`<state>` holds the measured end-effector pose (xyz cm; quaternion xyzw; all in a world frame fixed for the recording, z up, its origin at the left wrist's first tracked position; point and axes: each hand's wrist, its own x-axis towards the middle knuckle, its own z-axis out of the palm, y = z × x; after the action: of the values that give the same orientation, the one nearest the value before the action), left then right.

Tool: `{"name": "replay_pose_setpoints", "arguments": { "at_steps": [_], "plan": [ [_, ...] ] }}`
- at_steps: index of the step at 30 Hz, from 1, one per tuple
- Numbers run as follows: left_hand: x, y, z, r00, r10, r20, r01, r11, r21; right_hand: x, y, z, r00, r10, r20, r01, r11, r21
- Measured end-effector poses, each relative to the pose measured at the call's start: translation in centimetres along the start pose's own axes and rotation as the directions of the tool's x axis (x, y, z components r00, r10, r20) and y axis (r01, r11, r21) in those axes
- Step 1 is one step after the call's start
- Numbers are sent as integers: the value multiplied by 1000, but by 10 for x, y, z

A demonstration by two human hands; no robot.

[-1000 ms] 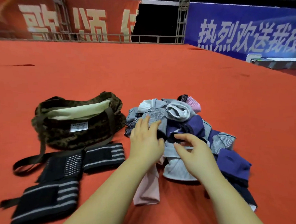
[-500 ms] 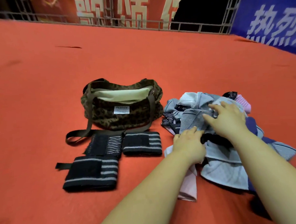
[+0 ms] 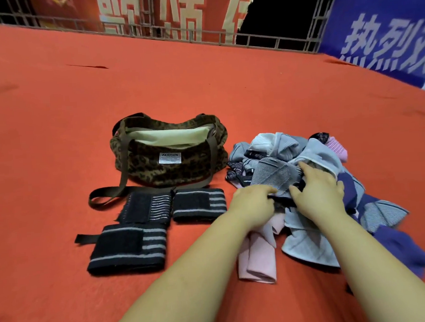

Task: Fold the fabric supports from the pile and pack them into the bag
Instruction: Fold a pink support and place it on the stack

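Observation:
A pile of fabric supports (image 3: 313, 180) in grey, light blue, purple and pink lies on the red carpet at centre right. Both my hands are on its near side. My left hand (image 3: 254, 204) grips the edge of a dark support (image 3: 282, 201) low in the pile. My right hand (image 3: 317, 192) lies over a grey ribbed support (image 3: 271, 173), its fingers curled into the same dark piece. A leopard-print bag (image 3: 166, 153) stands open to the left, showing its pale lining. Three folded black striped supports (image 3: 199, 204) lie in front of the bag.
The bag's brown strap (image 3: 105, 194) loops out on the carpet to the left. A folded pink support (image 3: 257, 259) lies at the pile's near edge between my forearms. A metal railing (image 3: 261, 38) and red and blue banners close off the far side.
The view has swung left, so bag and pile sit further right in frame. My left hand slid down from the pile's top to its near edge; my right hand moved up onto the grey support.

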<state>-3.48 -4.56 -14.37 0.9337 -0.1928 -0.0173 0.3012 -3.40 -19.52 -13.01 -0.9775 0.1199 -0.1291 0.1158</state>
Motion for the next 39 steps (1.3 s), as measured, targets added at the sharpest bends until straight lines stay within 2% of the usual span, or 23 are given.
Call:
{"name": "replay_pose_setpoints", "arguments": {
  "at_steps": [2, 4, 5, 7, 9, 14, 16, 19, 23, 27, 30, 33, 36, 37, 39],
  "plan": [
    [-11, -17, -17, 985, -97, -144, 90, 995, -53, -11, -14, 1, 979, -67, -194, 75, 997, 33],
    [-20, -44, -35, 958, -198, -209, 213, 976, 51, -27, -35, 5, 918, -197, -345, 242, 966, 93],
    [-24, -58, -42, 949, -254, -187, 284, 946, 158, -35, -47, 8, 908, -257, -332, 314, 940, 134],
    [-30, -86, -53, 925, -368, -92, 375, 857, 352, -48, -73, 15, 935, -332, -123, 353, 902, 248],
    [-35, -106, -60, 908, -418, -15, 383, 816, 432, -55, -95, 29, 925, -377, 55, 355, 906, 231],
    [-36, -130, -70, 927, -366, 80, 288, 832, 475, -42, -115, 81, 926, -288, 242, 296, 955, 4],
    [-34, -133, -71, 931, -346, 120, 250, 840, 482, -26, -114, 107, 942, -204, 269, 200, 979, 42],
    [-31, -136, -71, 931, -323, 173, 214, 863, 458, -28, -122, 102, 934, -122, 335, 120, 992, 28],
    [-29, -137, -74, 952, -252, 177, 141, 868, 476, -40, -126, 88, 963, -200, 181, 185, 978, 94],
    [-33, -135, -83, 982, -160, 102, 71, 806, 588, -49, -125, 71, 945, -283, 164, 249, 947, 203],
    [-39, -132, -95, 997, -59, 40, 21, 781, 624, -58, -123, 59, 948, -288, 133, 239, 924, 299],
    [-53, -127, -113, 1000, -16, 21, 2, 838, 545, -65, -121, 46, 956, -269, 113, 208, 899, 384],
    [-73, -125, -140, 996, -82, -29, 86, 981, 172, -73, -127, 29, 964, -254, 74, 181, 836, 518],
    [-81, -124, -150, 993, -111, -41, 113, 993, 32, -75, -131, 24, 964, -255, 70, 173, 809, 561],
    [-97, -123, -169, 984, -159, -79, 147, 979, -140, -81, -143, 17, 958, -274, 79, 169, 769, 617]
  ]
}}
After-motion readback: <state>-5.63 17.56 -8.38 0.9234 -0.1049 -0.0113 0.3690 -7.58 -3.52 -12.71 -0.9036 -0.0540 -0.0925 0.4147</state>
